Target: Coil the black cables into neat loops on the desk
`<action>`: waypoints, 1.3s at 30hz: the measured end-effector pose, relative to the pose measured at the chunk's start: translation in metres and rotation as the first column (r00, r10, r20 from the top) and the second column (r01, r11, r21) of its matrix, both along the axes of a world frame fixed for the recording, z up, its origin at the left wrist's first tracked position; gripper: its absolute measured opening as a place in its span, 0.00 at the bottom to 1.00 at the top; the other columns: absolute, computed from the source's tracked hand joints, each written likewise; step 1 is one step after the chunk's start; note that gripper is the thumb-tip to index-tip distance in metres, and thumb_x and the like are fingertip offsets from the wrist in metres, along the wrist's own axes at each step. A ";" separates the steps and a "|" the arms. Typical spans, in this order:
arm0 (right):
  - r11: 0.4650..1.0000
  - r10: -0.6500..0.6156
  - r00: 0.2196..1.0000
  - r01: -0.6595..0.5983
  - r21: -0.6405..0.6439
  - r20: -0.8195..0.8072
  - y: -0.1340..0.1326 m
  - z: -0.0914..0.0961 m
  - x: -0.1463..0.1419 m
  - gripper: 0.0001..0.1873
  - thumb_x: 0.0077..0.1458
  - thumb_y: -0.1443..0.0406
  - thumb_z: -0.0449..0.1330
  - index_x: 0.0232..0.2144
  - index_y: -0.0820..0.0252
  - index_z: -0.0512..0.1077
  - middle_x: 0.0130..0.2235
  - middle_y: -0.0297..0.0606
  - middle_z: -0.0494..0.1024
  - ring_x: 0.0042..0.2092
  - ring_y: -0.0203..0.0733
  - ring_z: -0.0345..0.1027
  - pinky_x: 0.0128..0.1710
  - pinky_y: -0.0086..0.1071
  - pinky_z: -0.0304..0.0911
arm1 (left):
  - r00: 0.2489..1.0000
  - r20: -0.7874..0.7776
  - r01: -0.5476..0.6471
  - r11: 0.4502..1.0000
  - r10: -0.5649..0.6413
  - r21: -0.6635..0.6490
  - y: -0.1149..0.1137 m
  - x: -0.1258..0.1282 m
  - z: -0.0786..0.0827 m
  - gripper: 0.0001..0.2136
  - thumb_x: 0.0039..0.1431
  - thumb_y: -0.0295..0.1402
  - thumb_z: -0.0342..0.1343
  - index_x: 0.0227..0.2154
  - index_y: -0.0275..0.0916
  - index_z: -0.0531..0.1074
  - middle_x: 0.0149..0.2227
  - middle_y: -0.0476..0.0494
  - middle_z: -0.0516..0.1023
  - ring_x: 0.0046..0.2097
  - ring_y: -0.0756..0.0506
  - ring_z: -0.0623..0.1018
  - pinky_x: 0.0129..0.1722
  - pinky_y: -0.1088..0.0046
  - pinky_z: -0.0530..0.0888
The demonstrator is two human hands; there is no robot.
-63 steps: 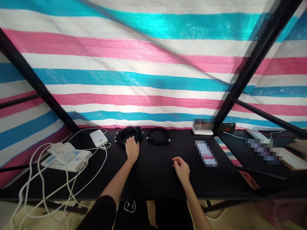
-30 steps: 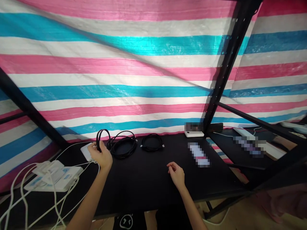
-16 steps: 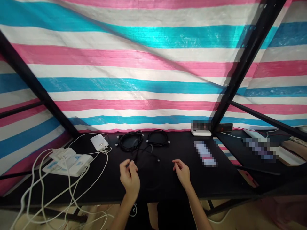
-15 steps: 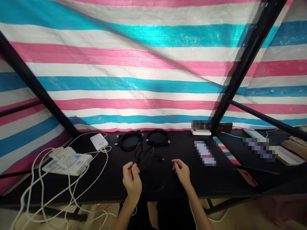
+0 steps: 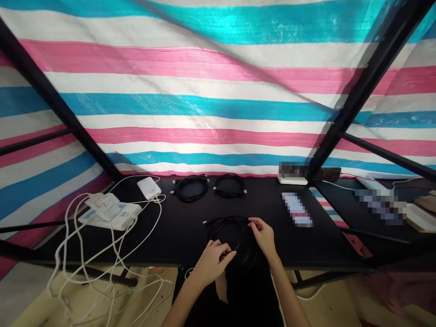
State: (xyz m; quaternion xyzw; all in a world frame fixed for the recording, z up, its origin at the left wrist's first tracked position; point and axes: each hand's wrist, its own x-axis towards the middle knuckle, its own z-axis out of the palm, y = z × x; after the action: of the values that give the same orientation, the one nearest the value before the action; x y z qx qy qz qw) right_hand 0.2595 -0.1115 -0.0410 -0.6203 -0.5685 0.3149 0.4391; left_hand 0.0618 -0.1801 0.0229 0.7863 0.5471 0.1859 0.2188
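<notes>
A loosely coiled black cable [image 5: 227,220] lies at the front of the black table, one light-coloured connector pointing left. My right hand [image 5: 264,236] pinches the cable at the coil's right side with thumb and fingertips. My left hand [image 5: 215,260] is closed over the near left part of the same coil, its fingers curled and its thumb pointing right; the palm side is hidden. Farther back, two neatly wound black cables rest side by side, a thicker coil [image 5: 190,188] on the left and a thinner coil [image 5: 230,185] on the right, each with pale connectors at its ends.
To the left, a white power strip [image 5: 124,218] carries plugs and tangled white cords that hang over the front edge. A white device [image 5: 148,188] sits behind it. On the right lie a blurred phone [image 5: 297,210] and a white box [image 5: 292,180]. Black metal posts frame the table.
The cable in my left hand has come down into a loose loop at the table's front. My left hand moved right and nearer; my right hand has closed on the cable.
</notes>
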 end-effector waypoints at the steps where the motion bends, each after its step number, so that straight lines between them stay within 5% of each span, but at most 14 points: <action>1: 1.000 -0.006 1.000 0.006 0.006 -0.005 -0.001 0.000 0.000 0.17 0.52 0.57 0.52 0.36 0.59 0.76 0.32 0.38 0.80 0.25 0.39 0.68 0.27 0.30 0.60 | 1.000 0.022 0.010 1.000 -0.010 -0.016 -0.002 0.001 0.000 0.12 0.61 0.38 0.47 0.26 0.41 0.71 0.25 0.50 0.71 0.32 0.48 0.71 0.37 0.72 0.66; 9: 0.998 -0.032 0.999 0.032 0.056 -0.005 -0.014 -0.003 0.001 0.18 0.51 0.58 0.54 0.37 0.61 0.77 0.29 0.39 0.79 0.24 0.38 0.67 0.24 0.29 0.61 | 0.999 0.045 -0.002 0.999 -0.001 0.049 0.007 -0.004 -0.025 0.10 0.63 0.32 0.45 0.33 0.43 0.73 0.37 0.48 0.74 0.41 0.46 0.71 0.44 0.67 0.65; 13: 0.998 -0.005 1.000 0.006 0.059 -0.015 -0.015 -0.002 -0.002 0.14 0.51 0.60 0.54 0.34 0.58 0.78 0.30 0.38 0.81 0.29 0.40 0.72 0.30 0.29 0.65 | 0.996 0.057 -0.077 0.988 0.069 0.135 0.025 -0.020 -0.045 0.10 0.64 0.33 0.45 0.38 0.44 0.73 0.37 0.48 0.75 0.41 0.46 0.72 0.43 0.66 0.65; 16: 0.999 0.008 1.000 -0.007 0.051 -0.018 -0.016 -0.001 -0.003 0.13 0.52 0.61 0.54 0.33 0.56 0.78 0.28 0.35 0.80 0.29 0.40 0.73 0.30 0.29 0.65 | 0.997 0.051 -0.063 0.982 0.054 0.177 0.034 -0.026 -0.052 0.11 0.64 0.35 0.45 0.32 0.42 0.72 0.33 0.50 0.75 0.38 0.47 0.73 0.43 0.66 0.64; 21: 0.999 0.011 1.000 -0.011 0.030 -0.014 -0.017 0.002 -0.002 0.13 0.53 0.61 0.53 0.33 0.56 0.77 0.26 0.34 0.79 0.26 0.40 0.72 0.28 0.29 0.63 | 0.996 -0.007 -0.087 0.961 0.092 0.262 0.037 -0.022 -0.052 0.17 0.63 0.36 0.45 0.19 0.39 0.66 0.23 0.52 0.70 0.30 0.49 0.71 0.41 0.67 0.63; 31: 1.000 0.008 1.000 -0.008 -0.025 0.026 -0.017 0.005 0.000 0.14 0.53 0.61 0.52 0.33 0.56 0.77 0.25 0.33 0.79 0.27 0.39 0.71 0.29 0.28 0.61 | 0.991 -0.051 -0.097 0.937 0.120 0.335 0.035 -0.015 -0.051 0.16 0.64 0.34 0.43 0.21 0.39 0.66 0.23 0.50 0.68 0.30 0.49 0.69 0.40 0.67 0.62; 39: 0.985 -0.008 0.908 0.080 -0.155 0.420 -0.003 0.025 -0.022 0.10 0.52 0.57 0.58 0.34 0.52 0.75 0.22 0.30 0.76 0.28 0.40 0.71 0.25 0.28 0.51 | 0.995 -0.103 0.028 0.961 0.000 0.276 0.029 -0.014 -0.039 0.16 0.52 0.45 0.57 0.20 0.39 0.64 0.25 0.49 0.68 0.31 0.47 0.69 0.35 0.67 0.63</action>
State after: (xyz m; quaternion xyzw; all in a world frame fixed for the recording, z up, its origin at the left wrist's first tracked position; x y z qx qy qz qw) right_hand 0.2379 -0.1141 -0.0158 -0.7209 -0.6062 0.2119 0.2606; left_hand 0.0482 -0.1507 -0.0162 0.8216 0.5205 0.2186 0.0794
